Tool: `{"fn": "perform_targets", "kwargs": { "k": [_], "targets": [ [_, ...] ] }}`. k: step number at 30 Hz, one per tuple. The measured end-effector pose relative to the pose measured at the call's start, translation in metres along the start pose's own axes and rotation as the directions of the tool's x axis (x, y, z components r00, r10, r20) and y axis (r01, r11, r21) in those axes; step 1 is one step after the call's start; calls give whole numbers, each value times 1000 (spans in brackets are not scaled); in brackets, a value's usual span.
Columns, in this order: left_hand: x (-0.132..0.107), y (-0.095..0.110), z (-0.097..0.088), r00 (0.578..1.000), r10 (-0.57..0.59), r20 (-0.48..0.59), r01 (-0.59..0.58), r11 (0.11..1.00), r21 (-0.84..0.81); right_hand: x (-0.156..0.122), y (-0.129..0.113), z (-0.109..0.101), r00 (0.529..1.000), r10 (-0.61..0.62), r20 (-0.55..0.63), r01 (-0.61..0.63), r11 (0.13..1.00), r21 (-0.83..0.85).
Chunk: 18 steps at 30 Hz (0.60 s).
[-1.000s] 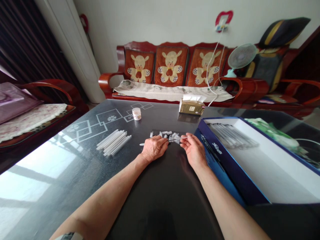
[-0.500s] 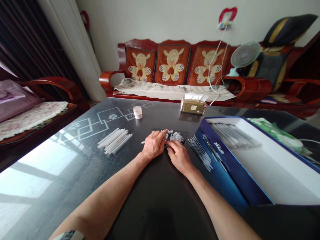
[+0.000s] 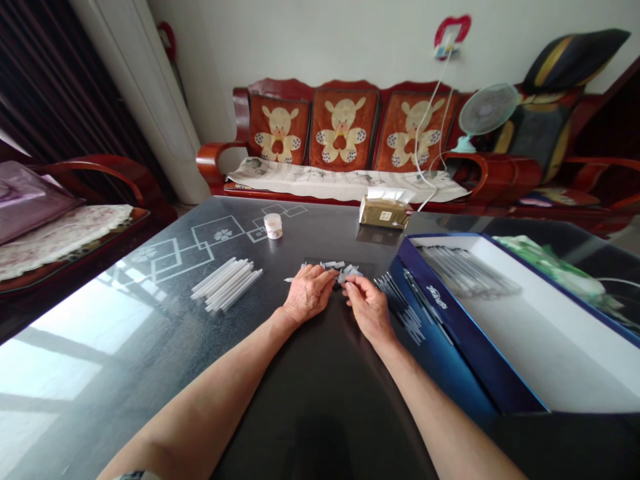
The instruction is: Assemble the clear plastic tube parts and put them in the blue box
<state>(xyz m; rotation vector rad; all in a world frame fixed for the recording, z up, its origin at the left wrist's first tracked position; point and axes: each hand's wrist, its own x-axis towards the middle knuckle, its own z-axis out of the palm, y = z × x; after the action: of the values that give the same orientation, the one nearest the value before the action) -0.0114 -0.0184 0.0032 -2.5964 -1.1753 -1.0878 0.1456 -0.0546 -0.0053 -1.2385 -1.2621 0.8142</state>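
My left hand point(image 3: 307, 298) rests on the dark table, fingers curled round a thin white tube whose tip pokes out to the left point(image 3: 289, 279). My right hand point(image 3: 367, 305) lies close beside it, fingertips pinched on a small pale piece at the edge of a little heap of short white caps point(image 3: 343, 270). A bundle of long white tubes point(image 3: 226, 284) lies to the left of both hands.
An open blue box point(image 3: 453, 313) with clear tubes inside stands at the right, its white lid beside it. A small round jar point(image 3: 273, 226) and a tissue box point(image 3: 384, 211) sit farther back. A red wooden sofa lines the wall.
My right hand came in from beside the blue box to the heap of caps, next to my left hand. The left hand has barely shifted.
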Motion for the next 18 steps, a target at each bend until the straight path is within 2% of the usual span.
{"fn": "perform_targets", "kwargs": {
  "k": [5, 18],
  "targets": [
    [1, 2, 0, 999, 21, 41, -21, 1000, -5, 2, 2, -1, 999, 47, -6, -46, 994, 101],
    [1, 4, -1, 993, 74, 94, -73, 997, -9, 0, 1, 0, 998, 54, 29, -56, 995, 79]
  ]
}}
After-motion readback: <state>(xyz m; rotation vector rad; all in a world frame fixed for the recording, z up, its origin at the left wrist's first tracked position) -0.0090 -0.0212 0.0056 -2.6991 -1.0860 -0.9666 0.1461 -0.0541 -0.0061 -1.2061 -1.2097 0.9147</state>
